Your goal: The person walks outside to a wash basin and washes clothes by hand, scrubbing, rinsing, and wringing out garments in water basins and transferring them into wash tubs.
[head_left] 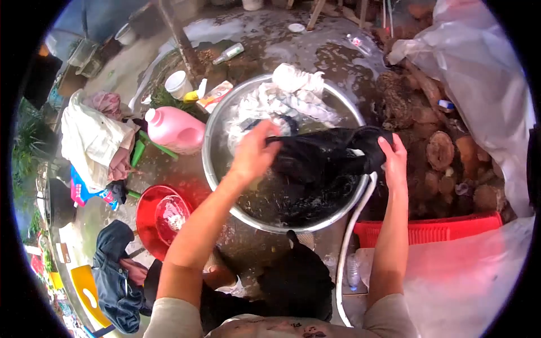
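Note:
A wet black garment (315, 152) is stretched between my two hands over a large round metal basin (209, 141). My left hand (255, 151) is closed on the garment's left end, and my right hand (395, 158) grips its right end at the basin's right rim. White clothes (270, 101) lie in the back of the basin, some heaped against the far rim. Dark water (270, 205) shows below the garment. A pale hose (348, 242) runs up to the rim near my right hand.
Left of the basin are a pink jug (176, 128), a white cup (178, 84), a red bucket (147, 225) and piled clothes (93, 141). To the right are a red plastic crate (439, 230), cut logs (439, 151) and plastic sheeting (479, 73).

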{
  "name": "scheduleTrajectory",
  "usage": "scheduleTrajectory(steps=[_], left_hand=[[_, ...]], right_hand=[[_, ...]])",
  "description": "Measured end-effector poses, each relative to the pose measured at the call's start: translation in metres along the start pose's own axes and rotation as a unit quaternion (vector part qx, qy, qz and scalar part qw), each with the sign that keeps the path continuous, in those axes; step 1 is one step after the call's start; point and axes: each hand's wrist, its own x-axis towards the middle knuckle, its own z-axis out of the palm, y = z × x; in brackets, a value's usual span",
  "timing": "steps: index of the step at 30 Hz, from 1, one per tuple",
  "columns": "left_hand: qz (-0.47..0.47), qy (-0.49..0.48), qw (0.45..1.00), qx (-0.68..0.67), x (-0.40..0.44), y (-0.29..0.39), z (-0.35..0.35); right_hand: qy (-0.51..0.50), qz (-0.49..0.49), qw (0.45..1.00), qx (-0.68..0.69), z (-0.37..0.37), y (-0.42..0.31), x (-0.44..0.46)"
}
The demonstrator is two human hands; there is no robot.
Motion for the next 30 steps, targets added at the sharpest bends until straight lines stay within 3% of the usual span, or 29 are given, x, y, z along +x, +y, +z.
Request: scheduleTrajectory(steps=[2,4,6,8,12,14,16,17,19,20,22,23,26,27,28,30], left_hand=[[0.074,0.1,0.987,0.098,-0.002,-0.065,0.005],[0.053,0.121,0.972,0.194,-0.015,-0.131,0.006],[-0.029,0.152,0.968,0.199,-0.036,-0.176,0.016],[-0.11,0.16,0.957,0.216,-0.058,-0.196,0.027],[-0.043,0.038,0.918,0.391,-0.061,-0.18,0.032],[-0.031,-0.16,0.892,0.422,-0.054,-0.186,0.045],[-0.091,-0.246,0.856,0.446,-0.048,-0.185,0.063],[-0.083,-0.234,0.858,0.449,-0.048,-0.21,0.074],[-0.157,-0.303,0.816,0.466,-0.045,-0.229,0.093],[-0.19,-0.333,0.792,0.475,-0.042,-0.236,0.101],[-0.144,-0.265,0.856,0.42,-0.056,-0.258,0.109],[-0.122,-0.228,0.885,0.388,-0.06,-0.264,0.111],[-0.2,-0.23,0.919,0.251,-0.059,-0.217,0.079],[-0.197,-0.194,0.93,0.241,-0.06,-0.203,0.066],[-0.194,-0.18,0.94,0.214,-0.056,-0.193,0.051],[-0.19,-0.153,0.957,0.155,-0.05,-0.181,0.013]], right_hand=[[0.053,-0.048,0.992,-0.107,-0.029,0.042,0.024],[0.02,-0.062,0.987,-0.149,-0.034,0.073,0.02],[-0.024,-0.187,0.941,-0.28,-0.019,0.124,0.008],[-0.138,-0.196,0.911,-0.335,0.016,0.142,-0.017],[-0.195,-0.219,0.823,-0.487,0.081,0.152,-0.044],[-0.279,-0.166,0.807,-0.493,0.109,0.178,-0.044],[-0.311,-0.078,0.762,-0.563,0.137,0.193,-0.047],[-0.326,-0.063,0.742,-0.582,0.147,0.203,-0.046],[-0.357,-0.034,0.715,-0.6,0.16,0.208,-0.044],[-0.393,-0.002,0.658,-0.642,0.169,0.209,-0.041],[-0.382,-0.011,0.635,-0.671,0.178,0.27,-0.044],[-0.345,-0.097,0.647,-0.673,0.177,0.287,-0.054],[-0.433,0.052,0.666,-0.605,0.172,0.234,-0.061],[-0.441,0.039,0.704,-0.555,0.16,0.233,-0.063],[-0.413,0.119,0.751,-0.501,0.152,0.216,-0.062],[-0.327,0.086,0.896,-0.287,0.121,0.25,-0.05]])
